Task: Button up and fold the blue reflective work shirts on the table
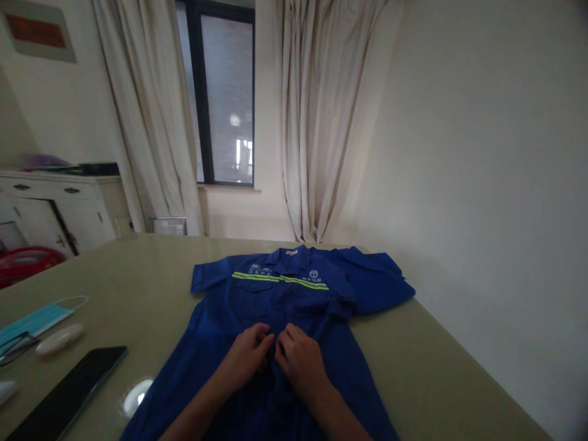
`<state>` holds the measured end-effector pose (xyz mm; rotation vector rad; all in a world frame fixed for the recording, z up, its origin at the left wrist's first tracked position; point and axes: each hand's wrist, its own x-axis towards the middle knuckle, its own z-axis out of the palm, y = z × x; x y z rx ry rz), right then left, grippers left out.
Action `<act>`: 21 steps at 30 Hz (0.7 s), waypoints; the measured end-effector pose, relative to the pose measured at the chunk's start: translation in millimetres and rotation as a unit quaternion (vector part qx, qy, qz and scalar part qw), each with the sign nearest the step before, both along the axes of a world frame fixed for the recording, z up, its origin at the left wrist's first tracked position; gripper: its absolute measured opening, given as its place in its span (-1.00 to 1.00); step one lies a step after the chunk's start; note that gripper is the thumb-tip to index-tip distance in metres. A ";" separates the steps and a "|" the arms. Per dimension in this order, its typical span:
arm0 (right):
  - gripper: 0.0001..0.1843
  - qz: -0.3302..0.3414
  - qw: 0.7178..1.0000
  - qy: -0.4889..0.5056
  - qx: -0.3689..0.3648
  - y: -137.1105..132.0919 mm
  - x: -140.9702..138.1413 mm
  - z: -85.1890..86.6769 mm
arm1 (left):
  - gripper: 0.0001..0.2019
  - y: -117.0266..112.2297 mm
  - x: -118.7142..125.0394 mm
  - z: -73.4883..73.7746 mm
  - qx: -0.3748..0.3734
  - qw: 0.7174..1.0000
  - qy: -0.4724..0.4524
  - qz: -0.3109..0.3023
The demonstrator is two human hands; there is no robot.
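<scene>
A blue short-sleeved work shirt [257,300] lies front side up on the table, its collar toward the window. A yellow-green stripe and white printed marks cross its chest. Over the shirt's middle, at the front opening, my left hand [248,352] and my right hand [301,355] face each other, close together. Both have curled fingers pinching the cloth along the opening. Whatever small part lies between the fingertips is hidden. Beyond the right sleeve, more folded blue cloth [379,285] rests near the wall.
On the greenish table [151,275] at left are a black phone [68,392], a blue face mask [39,323], glasses [18,347] and a pale oval object [59,340]. A white cabinet [87,214] stands behind. A wall [496,245] borders the table's right side.
</scene>
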<state>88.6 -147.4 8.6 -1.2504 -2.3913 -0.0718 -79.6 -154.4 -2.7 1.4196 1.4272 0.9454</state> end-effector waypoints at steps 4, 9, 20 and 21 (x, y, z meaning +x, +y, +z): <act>-0.88 0.036 0.998 0.026 0.053 -2.2 3.2 0.6 | -0.52 2.8 0.9 0.1 -0.020 0.998 -0.057 -0.015; -0.82 0.062 0.993 0.100 0.031 -6.6 8.9 2.1 | -0.71 -7.9 4.9 13.2 0.120 0.993 -0.003 0.010; -0.74 -0.047 0.985 0.161 -0.028 -5.3 12.8 5.1 | -0.67 -5.1 -5.8 7.4 0.191 0.977 0.054 -0.074; -0.58 -0.047 0.988 0.149 -0.020 -4.5 12.0 3.5 | -0.65 -5.9 -8.5 6.9 0.210 0.969 0.074 -0.103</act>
